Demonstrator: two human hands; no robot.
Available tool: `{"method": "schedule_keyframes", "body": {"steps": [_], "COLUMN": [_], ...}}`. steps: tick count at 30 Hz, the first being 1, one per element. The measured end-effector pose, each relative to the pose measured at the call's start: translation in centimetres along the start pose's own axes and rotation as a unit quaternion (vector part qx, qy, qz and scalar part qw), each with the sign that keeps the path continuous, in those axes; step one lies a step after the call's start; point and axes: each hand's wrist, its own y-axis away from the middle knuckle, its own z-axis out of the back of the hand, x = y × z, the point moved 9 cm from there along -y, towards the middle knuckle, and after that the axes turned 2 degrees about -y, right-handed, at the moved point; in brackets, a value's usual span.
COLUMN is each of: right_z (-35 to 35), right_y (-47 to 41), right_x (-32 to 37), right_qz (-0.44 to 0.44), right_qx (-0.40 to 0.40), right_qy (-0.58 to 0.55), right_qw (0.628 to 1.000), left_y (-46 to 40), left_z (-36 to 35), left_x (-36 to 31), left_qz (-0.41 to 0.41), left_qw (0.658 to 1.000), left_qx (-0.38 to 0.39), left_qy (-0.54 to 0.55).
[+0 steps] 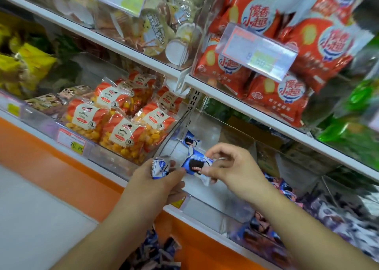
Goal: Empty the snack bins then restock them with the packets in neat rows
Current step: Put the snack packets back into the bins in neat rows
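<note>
White shelves (pixel 127 48) run slantwise across the scene, with an orange base panel (pixel 61 157) below the lowest row of clear bins. On the upper right, a bin holds large red packets (pixel 264 97), a clear price tag holder (pixel 256 50) hanging in front of them. Left of these sits a bin of pale, see-through snack bags (pixel 155 29). On the lower shelf, left of centre, orange-and-white packets marked "Hollow Crisp" (pixel 121 134) lie in rows, and yellow packets (pixel 26 64) fill the far left, blurred. To the right of the crisps is a clear snack bin (pixel 221 196), mostly bare, with one blue-and-white packet (pixel 191 139) at its far left corner. More blue packets (pixel 266 226) lie in the bin on its right, and a loose heap of wrappers (pixel 149 251) shows near the bottom edge. Over the bin's near edge, the left hand (pixel 158 179) grips a small blue-and-white packet (pixel 162 167), fingers curled round it. The right hand (pixel 231 167) pinches a second blue cookie packet (pixel 195 166) between thumb and fingers, just beside the left hand's one.
</note>
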Motion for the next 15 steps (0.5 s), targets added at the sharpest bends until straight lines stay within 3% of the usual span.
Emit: {"method": "schedule_keyframes", "body": {"steps": [5,10,13,15], "right_z": [2.9,3.2,2.2,2.0], "right_y": [-5.3,-10.4,-12.0,-12.6], "right_x": [-5.1,-7.8,-9.6,-10.5], "right_qz": [-0.082,-0.108,-0.117,-0.121], "right_qx": [-0.118,-0.147,-0.136,-0.146], "right_qy": [0.138,0.381,0.434,0.416], "right_qw": [0.980,0.906,0.883,0.890], "left_y": [-0.4,-0.8,-1.1,-1.2], "left_z": [0.3,-0.2,0.0,0.1], "left_x": [0.2,0.4,0.8,1.0], "left_qz": [0.013,0.028,0.032,0.032], "left_qw": [1.000,0.999,0.999,0.999], "left_qx": [-0.005,0.015,0.017,0.022], "left_qy": [-0.010,-0.015,-0.019,-0.022]}}
